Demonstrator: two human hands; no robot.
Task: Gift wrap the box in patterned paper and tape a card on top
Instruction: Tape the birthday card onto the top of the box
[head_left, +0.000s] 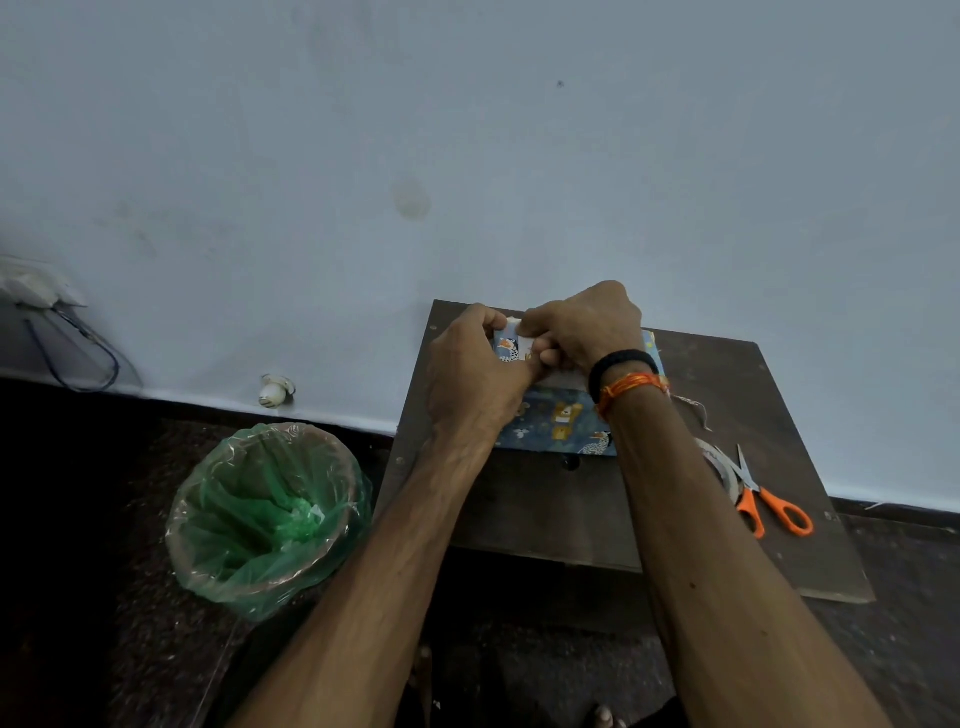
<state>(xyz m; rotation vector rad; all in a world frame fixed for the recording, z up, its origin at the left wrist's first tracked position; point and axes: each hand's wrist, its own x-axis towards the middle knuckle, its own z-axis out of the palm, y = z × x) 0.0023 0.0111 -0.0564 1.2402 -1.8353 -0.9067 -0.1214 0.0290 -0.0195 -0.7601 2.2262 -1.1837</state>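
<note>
Head view, box: the box, in blue patterned paper, lies on the dark bench near the wall.
Left hand: the left hand has its fingers curled round the box's far left end.
Right hand: the right hand pinches a paper flap there.
Beside: orange scissors and a tape roll lie on the right; a green-lined bin stands on the floor.

A wrapped box sits on a table against the far wall; scissors lie right, a bin stands left.
</note>
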